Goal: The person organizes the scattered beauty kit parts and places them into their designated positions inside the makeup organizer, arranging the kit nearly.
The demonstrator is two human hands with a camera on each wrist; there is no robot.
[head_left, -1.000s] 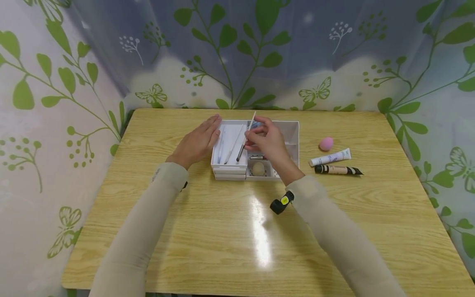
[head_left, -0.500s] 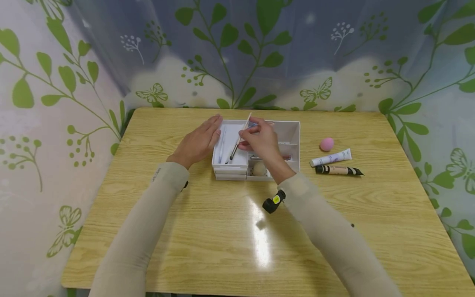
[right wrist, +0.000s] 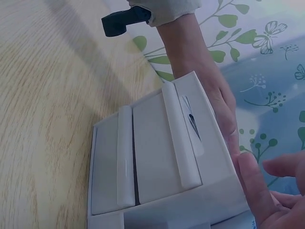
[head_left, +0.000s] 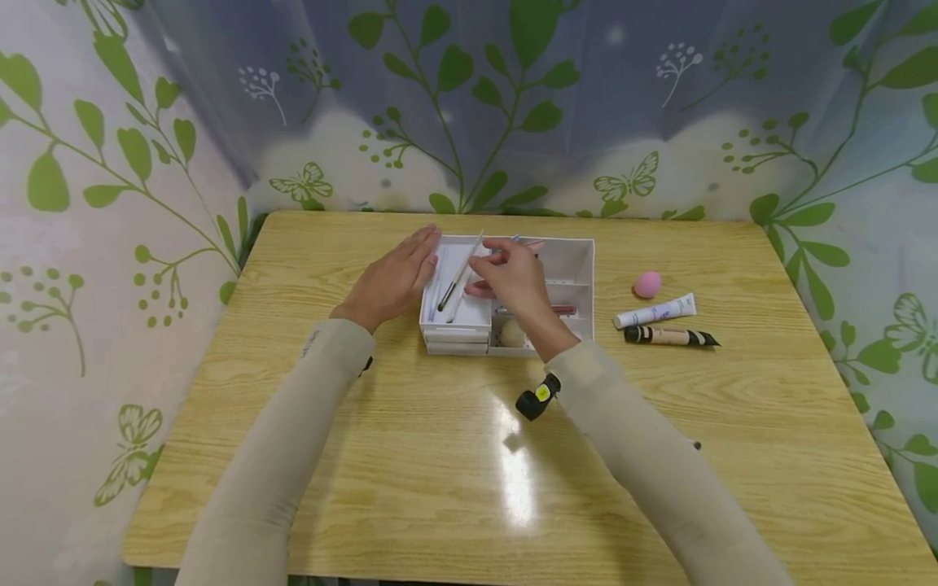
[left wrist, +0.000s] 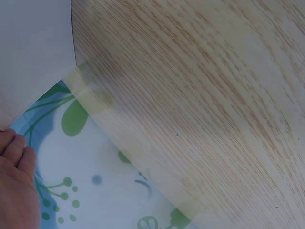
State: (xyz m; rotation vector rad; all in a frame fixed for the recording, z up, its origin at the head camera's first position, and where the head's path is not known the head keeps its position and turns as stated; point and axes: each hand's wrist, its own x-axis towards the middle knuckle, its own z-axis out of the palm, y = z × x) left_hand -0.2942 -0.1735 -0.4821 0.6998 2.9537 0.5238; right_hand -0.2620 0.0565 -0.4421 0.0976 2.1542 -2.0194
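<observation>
A white divided organizer box [head_left: 579, 259] stands at the table's far middle. My left hand [head_left: 392, 279] lies flat with straight fingers against the box's left wall [right wrist: 188, 138]. My right hand [head_left: 513, 273] is over the box and pinches a thin light-handled brush [head_left: 460, 273] with a dark tip; the brush slants down into the left compartment, where other slim tools lie. A beige sponge [head_left: 510, 331] sits in a front compartment, partly hidden by my right wrist. In the left wrist view only fingertips [left wrist: 14, 191] and the table edge show.
To the right of the box lie a pink sponge [head_left: 646, 284], a white tube [head_left: 655, 312] and a beige-and-black tube [head_left: 670, 335]. The wooden table [head_left: 469, 464] stands against leaf-patterned curtains [head_left: 513, 98]. Small black devices sit at both wrists [head_left: 532, 400].
My right hand has moved left and tilted the brush lower, from over the box's middle into the left compartment. The left hand has stayed in place.
</observation>
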